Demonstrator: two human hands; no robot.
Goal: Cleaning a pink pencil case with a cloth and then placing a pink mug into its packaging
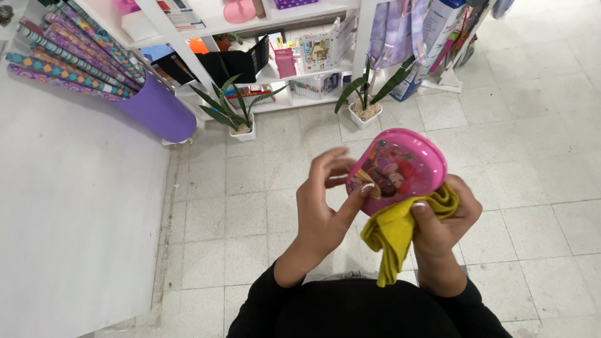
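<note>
Round pink plastic container with a cartoon picture lid held up over the tiled floor. Left hand steadying its edge, grip closed on it; right hand underneath, clamped on a crumpled yellow cloth against the base.

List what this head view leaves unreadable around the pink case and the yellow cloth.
- Pink case: underside hidden by the right hand and yellow cloth.
- Left hand: palm faces away, only thumb contact shows.
- Cloth: its full extent is bunched in the grip.
- Shelf items: too small.
</note>
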